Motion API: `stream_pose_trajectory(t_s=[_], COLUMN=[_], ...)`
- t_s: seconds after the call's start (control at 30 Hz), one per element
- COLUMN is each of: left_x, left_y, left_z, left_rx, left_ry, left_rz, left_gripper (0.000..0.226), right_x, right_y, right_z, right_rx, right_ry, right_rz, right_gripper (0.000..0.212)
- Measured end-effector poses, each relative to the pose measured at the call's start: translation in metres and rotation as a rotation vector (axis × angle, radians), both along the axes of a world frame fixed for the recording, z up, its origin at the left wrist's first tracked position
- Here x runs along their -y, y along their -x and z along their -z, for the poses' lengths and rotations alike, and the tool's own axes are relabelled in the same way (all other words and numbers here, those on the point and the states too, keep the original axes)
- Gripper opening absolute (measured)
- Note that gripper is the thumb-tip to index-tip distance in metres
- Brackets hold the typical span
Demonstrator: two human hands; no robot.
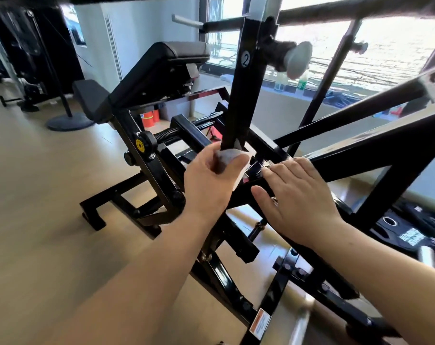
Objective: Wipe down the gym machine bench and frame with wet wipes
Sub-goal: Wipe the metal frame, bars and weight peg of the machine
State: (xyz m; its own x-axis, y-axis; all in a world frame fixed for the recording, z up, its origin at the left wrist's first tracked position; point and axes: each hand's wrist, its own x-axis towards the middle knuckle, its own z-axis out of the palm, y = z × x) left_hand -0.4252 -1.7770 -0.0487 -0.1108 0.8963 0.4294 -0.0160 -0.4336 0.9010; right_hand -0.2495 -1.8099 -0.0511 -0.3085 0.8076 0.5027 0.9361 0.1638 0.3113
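A black steel gym machine frame (360, 155) fills the middle and right of the head view. Its padded black bench (159, 70) slopes up at the back left. My left hand (211, 180) grips a white wet wipe (230, 155) wrapped round the lower end of an upright black post (243, 95) marked with a 2. My right hand (298, 195) lies flat with straight fingers on a sloping frame beam just right of the post, holding nothing.
A wooden floor (37, 195) spreads out to the left. Black weight plates (408, 232) lie at the right under the frame. A padded handle (298, 59) sticks out near the post. Bottles (303, 80) stand on the window ledge. A round stand base (69, 122) sits behind the bench.
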Motion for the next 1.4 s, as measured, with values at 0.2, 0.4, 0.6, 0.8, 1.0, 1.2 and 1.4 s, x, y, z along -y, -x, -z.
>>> stream_pose_trajectory(t_s=[0.2,0.4,0.6,0.8,1.0,1.2,1.4], left_x=[0.003,-0.018,-0.005,0.005,-0.015,-0.014,-0.014], left_y=[0.016,0.008,0.024,0.036,0.013,0.018,0.018], left_z=[0.055,-0.047,0.04,0.053,-0.023,0.006,0.028], left_rx=[-0.145,-0.137,-0.134,-0.157,-0.236,-0.254,-0.278], left_ry=[0.263,-0.093,0.086,0.196,0.027,0.015,0.083], left_rz=[0.035,0.047,0.159,0.164,0.071,0.127,0.099], left_gripper=[0.018,0.019,0.019,0.023,0.015,0.011,0.014], right_x=[-0.003,-0.005,-0.009,-0.008,-0.01,-0.021,-0.027], right_y=[0.014,0.019,0.019,0.027,0.03,0.013,0.013], right_z=[0.004,0.01,0.014,0.016,0.019,0.028,0.032], right_rx=[-0.013,-0.046,-0.076,-0.028,-0.07,-0.023,-0.028], right_ry=[0.026,-0.073,-0.116,-0.061,-0.107,-0.157,-0.158], right_rz=[0.102,0.1,0.084,0.161,0.147,0.061,0.043], right_gripper=[0.065,0.053,0.053,0.055,0.054,0.053,0.048])
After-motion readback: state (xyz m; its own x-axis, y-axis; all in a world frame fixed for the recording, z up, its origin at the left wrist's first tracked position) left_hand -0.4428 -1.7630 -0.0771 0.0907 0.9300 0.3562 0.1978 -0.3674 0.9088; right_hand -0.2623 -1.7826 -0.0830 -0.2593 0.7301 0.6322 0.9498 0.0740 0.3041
